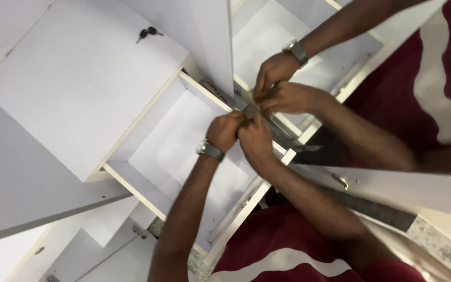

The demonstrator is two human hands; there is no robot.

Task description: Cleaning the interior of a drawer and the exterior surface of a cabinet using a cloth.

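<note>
One open white laminate drawer (178, 151) lies below two hands meeting at its far corner. The left hand (224, 130), with a grey-strapped wristwatch (209, 150), and the right hand (256, 140) both pinch one small grey metal fitting (250, 111), fingers curled tight. Their mirrored pair appears above, beside one key (149, 33) in a white panel.

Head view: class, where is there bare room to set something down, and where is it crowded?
Free: the white floor of the open drawer, between its front panel and the left hand. Also the flat panel below the keys. Crowded: the metal rail, where the right hand and its mirror reflection meet.
</note>
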